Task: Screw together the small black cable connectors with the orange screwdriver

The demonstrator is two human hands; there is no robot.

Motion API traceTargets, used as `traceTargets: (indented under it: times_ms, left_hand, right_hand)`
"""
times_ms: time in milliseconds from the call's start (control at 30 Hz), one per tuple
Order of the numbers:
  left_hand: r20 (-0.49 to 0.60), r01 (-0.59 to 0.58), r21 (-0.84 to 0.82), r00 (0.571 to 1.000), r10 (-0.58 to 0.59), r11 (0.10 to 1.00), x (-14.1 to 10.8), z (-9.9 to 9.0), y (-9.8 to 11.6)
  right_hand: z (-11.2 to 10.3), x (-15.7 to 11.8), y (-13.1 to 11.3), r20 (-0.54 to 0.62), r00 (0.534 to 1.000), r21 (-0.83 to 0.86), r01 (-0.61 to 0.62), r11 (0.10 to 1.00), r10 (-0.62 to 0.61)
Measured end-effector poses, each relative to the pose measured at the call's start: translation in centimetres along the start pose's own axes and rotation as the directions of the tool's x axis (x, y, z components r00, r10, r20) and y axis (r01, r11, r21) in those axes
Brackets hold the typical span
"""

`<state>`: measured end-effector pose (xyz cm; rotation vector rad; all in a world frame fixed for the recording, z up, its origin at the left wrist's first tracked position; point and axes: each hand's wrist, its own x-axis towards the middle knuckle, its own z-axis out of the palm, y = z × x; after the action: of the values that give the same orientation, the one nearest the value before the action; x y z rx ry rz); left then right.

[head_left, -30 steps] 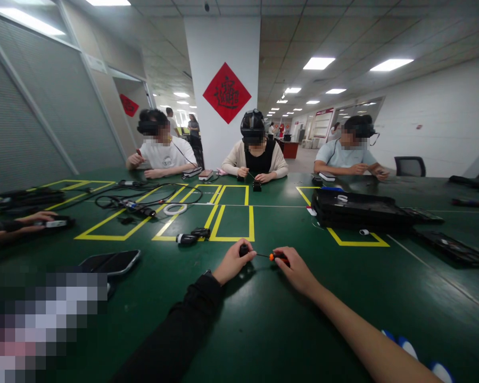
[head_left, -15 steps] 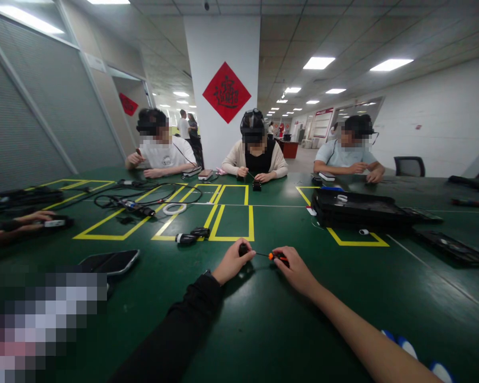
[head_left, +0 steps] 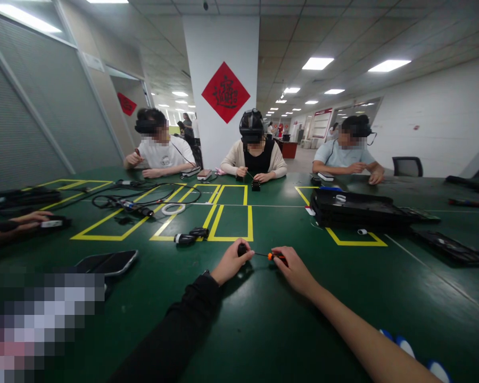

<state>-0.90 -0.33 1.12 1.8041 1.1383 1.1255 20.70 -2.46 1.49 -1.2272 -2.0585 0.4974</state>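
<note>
My right hand (head_left: 292,268) is closed round the handle of an orange and black screwdriver (head_left: 272,257). Its thin shaft points left, reaching a small black part (head_left: 242,249) that my left hand (head_left: 231,263) grips between thumb and fingers. Most of this part is covered by the fingers, so its exact kind cannot be made out, nor can the tip's contact with it. Both hands are just above the green table (head_left: 263,330), near its middle. Beyond my left hand lie black cylindrical pieces (head_left: 186,239).
Black trays (head_left: 351,210) are stacked at the right, with a flat black frame (head_left: 449,246) nearer. Cables (head_left: 123,202) and a white ring (head_left: 173,209) lie left. A phone-like device (head_left: 107,263) is at the near left. Several people sit around; a co-worker's hand (head_left: 34,217) is at the left edge.
My hands and the screwdriver hold nearly the same pose. The whole view has shifted very slightly. People standing in the far background have moved.
</note>
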Motion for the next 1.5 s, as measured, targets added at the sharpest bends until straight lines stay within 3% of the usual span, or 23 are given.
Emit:
traceTargets:
  times_ms: [267, 1500]
  left_hand:
    - [0.006, -0.038, 0.040, 0.999, 0.038, 0.998, 0.14, -0.05, 0.02]
    - [0.024, -0.053, 0.051, 0.998, 0.052, 0.997, 0.04, -0.08, 0.14]
  right_hand:
    - [-0.13, 0.01, -0.04, 0.015, 0.998, -0.022, 0.062, 0.998, -0.061]
    - [-0.17, -0.02, -0.03, 0.015, 1.000, 0.009, 0.010, 1.000, -0.010]
